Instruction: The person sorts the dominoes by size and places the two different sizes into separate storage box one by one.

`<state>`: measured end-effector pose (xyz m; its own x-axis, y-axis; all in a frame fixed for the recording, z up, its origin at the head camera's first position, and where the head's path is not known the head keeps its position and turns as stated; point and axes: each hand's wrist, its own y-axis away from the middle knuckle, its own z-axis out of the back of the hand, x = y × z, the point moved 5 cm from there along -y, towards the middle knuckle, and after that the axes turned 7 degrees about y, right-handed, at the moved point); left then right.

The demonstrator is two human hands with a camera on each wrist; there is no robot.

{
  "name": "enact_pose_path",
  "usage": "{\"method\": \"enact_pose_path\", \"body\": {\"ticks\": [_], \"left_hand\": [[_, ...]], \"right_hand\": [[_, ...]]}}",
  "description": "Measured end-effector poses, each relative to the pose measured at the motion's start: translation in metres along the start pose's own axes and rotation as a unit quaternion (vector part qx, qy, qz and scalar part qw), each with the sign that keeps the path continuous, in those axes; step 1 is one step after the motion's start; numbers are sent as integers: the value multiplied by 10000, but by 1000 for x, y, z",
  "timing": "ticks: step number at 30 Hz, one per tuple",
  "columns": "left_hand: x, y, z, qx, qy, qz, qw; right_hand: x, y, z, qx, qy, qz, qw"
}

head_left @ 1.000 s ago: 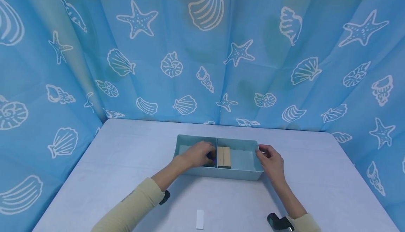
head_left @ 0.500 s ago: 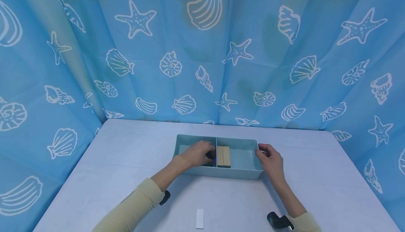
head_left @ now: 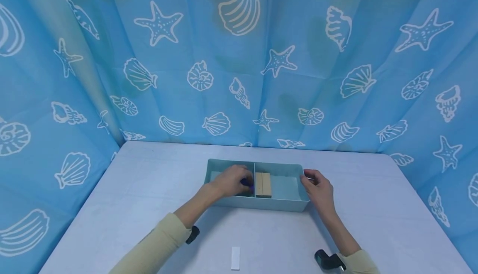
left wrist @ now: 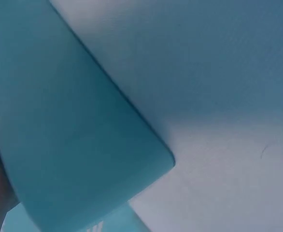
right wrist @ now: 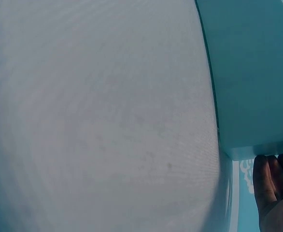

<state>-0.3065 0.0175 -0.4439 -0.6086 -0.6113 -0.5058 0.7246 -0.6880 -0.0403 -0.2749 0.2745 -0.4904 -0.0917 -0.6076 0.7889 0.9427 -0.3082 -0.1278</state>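
Note:
A teal two-compartment box (head_left: pixel 281 205) stands on the table. My left hand (head_left: pixel 233 180) reaches into its left compartment, fingers curled around a small dark purple item (head_left: pixel 251 187) beside the divider; the fingers mostly cover it, so its kind is unclear. At the box's right end, my right hand (head_left: pixel 319 189) holds the end wall by its rim, and in the right wrist view its fingertips (right wrist: pixel 261 162) touch the outside of that wall. Two light wooden blocks (head_left: pixel 263 184) stand side by side against the divider in the right compartment. The left wrist view shows mainly the box's outer wall (left wrist: pixel 83 130).
A small white rectangular piece (head_left: pixel 235 258) lies on the white table (head_left: pixel 284 240) near its front. Behind the table hangs a blue curtain (head_left: pixel 239 58) with shell and starfish prints. Dark devices (head_left: pixel 328 260) are worn at both wrists.
Both hands stay almost where they were. The left hand has risen slightly and a little more purple shows beneath its fingers. The whole head view has shifted slightly.

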Motion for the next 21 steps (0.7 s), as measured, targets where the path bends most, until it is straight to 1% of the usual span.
{"method": "enact_pose_path", "body": {"ticks": [3,6,7,10,14,16,18,21], "left_hand": [[-4,4,8,-191,56,24,9998],[-12,10,16,-410,32,-103,9991],[-16,13,19,-475,7,-162,9987],[-30,25,29,-652,-170,-386,9970],[-56,46,38,-817,-511,-798,9921],[-67,58,40,-832,-642,-996,9895],[-76,69,39,-766,-678,-1105,9886],[-83,85,33,-507,-636,-1051,9911]], "right_hand": [[-4,-1,-1,-41,127,48,9999],[1,1,0,34,92,23,9999],[5,4,2,20,55,-1,10000],[13,7,5,73,-29,-33,10000],[16,8,6,101,-13,-116,9999],[16,8,6,174,-36,-155,9997],[14,7,6,225,-92,-249,9994],[12,6,5,349,-175,-298,9988]]}}
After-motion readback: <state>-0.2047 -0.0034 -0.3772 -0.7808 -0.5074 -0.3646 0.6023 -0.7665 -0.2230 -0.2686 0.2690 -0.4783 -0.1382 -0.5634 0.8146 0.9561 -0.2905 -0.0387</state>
